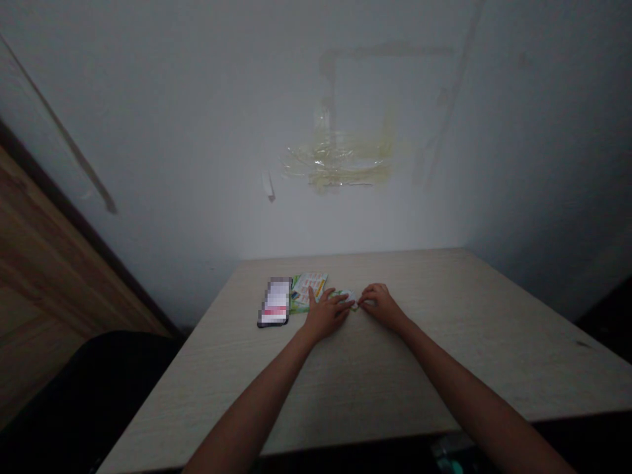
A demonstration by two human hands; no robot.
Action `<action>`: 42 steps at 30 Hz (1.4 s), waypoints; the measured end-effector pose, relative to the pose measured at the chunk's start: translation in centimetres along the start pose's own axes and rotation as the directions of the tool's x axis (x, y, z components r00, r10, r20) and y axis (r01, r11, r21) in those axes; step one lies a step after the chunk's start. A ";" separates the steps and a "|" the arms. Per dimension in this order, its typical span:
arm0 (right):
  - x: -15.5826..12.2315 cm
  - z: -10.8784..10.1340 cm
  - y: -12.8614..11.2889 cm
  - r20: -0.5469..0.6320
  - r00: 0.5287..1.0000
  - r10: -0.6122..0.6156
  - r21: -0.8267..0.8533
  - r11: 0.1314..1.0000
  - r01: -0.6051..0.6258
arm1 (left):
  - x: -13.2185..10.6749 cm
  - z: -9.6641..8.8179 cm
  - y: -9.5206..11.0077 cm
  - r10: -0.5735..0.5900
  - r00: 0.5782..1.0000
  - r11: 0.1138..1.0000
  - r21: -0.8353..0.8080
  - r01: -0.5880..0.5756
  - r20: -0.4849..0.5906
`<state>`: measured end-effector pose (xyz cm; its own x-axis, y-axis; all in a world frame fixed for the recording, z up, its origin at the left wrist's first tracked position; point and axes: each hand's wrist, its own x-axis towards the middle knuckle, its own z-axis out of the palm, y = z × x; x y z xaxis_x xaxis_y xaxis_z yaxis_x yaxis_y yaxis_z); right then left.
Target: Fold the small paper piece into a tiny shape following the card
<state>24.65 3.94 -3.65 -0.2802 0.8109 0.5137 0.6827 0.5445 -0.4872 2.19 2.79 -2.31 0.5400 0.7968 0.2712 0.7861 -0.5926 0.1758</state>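
Note:
My left hand (326,315) lies flat with its fingers spread over a green and white printed paper (299,307), pressing it to the table. A smaller printed sheet (316,282) with rows of text and coloured patches rests on top, beside my left thumb. To the right, my right hand (380,306) has its thumb and fingertips pinched together at the paper's right end. The fingertips of both hands nearly meet there. My fingers hide part of the paper, so its full shape cannot be made out.
A phone (276,301) with a lit, blurred screen lies left of the paper. The pale wooden table (469,342) meets a wall (197,164) bearing clear tape (340,164). A dark object (113,375) stands by the table's left edge, near wooden boards (44,263).

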 end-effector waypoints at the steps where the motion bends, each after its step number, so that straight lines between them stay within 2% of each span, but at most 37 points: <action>1: 0.0 0.0 0.0 -0.003 1.000 -0.003 -0.004 1.000 0.003 | 0.0 0.0 0.0 0.001 1.000 1.000 0.000 -0.001 -0.002; 12: 0.1 0.2 0.5 0.022 0.999 0.038 0.016 0.999 -0.038 | 0.0 -0.1 0.1 -0.012 1.000 1.000 0.002 0.012 0.006; 33: 0.1 0.3 0.2 0.000 0.998 0.062 0.033 0.998 -0.062 | -0.2 -0.4 0.4 0.024 0.999 0.998 -0.052 -0.026 -0.027; 42: 0.0 0.7 0.6 -0.019 0.995 0.101 0.060 0.993 -0.099 | -0.2 -0.5 0.6 -0.015 1.000 0.999 -0.053 0.014 -0.013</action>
<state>24.61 4.46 -4.40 -0.1971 0.8573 0.4756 0.6654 0.4733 -0.5773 2.38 2.22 -1.75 0.5244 0.8040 0.2804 0.7767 -0.5866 0.2292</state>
